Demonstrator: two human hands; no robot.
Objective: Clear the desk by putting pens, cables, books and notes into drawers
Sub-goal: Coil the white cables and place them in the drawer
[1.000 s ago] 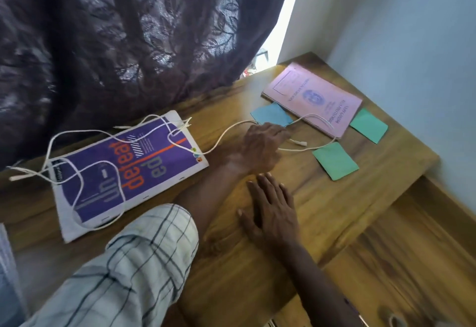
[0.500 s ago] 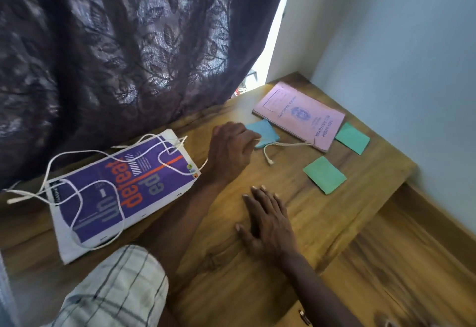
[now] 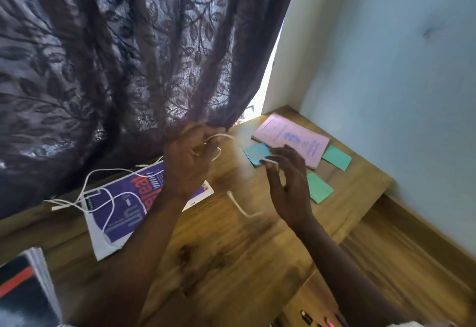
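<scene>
A dark purple lace curtain (image 3: 116,56) patterned with leaves and branches hangs in folds across the left and middle of the view, and its lower hem is gathered. To its right a narrow gap of bright daylight (image 3: 273,69) shows beside a white wall edge (image 3: 309,43). A pale blue wall (image 3: 399,82) fills the right side and bears one small dark mark (image 3: 428,33). A wood-grain strip (image 3: 432,229) runs along its base, above a lower wood-grain surface (image 3: 381,262).
</scene>
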